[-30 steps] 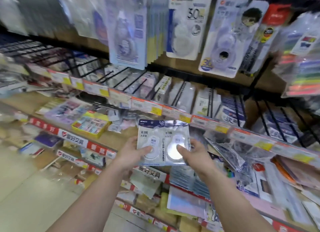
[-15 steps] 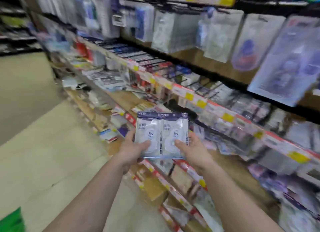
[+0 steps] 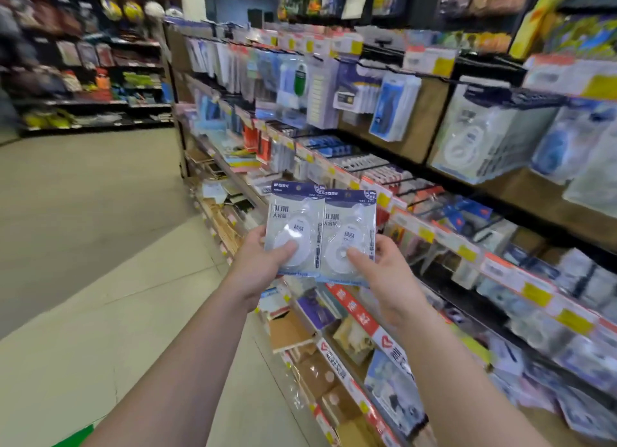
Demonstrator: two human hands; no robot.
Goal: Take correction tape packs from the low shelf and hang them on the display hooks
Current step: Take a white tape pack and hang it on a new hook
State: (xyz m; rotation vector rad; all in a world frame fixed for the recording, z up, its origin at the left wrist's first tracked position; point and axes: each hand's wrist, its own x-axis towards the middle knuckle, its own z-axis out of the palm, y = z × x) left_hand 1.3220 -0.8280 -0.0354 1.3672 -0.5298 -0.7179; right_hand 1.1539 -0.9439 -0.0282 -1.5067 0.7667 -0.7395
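Observation:
I hold two correction tape packs side by side at chest height in front of the shelving. Each pack is clear plastic with a dark blue header and a white round dispenser inside. My left hand [image 3: 263, 263] grips the left pack [image 3: 293, 229] from below, thumb pressed on its front. My right hand [image 3: 384, 273] grips the right pack [image 3: 350, 236] the same way. Display hooks [image 3: 377, 71] with hanging stationery packs run along the upper right. The low shelf [image 3: 354, 313] with red label strips lies under my hands.
The shelving unit stretches from near right to far centre, crowded with hanging packs [image 3: 394, 109] and price tags [image 3: 424, 229]. A tiled aisle floor [image 3: 100, 246] spreads on the left. Another stocked shelf [image 3: 83, 89] stands across the aisle at the far left.
My view has swung left along the aisle and up, so more of the floor and far shelves show. Both hands still hold the two packs, now raised slightly higher.

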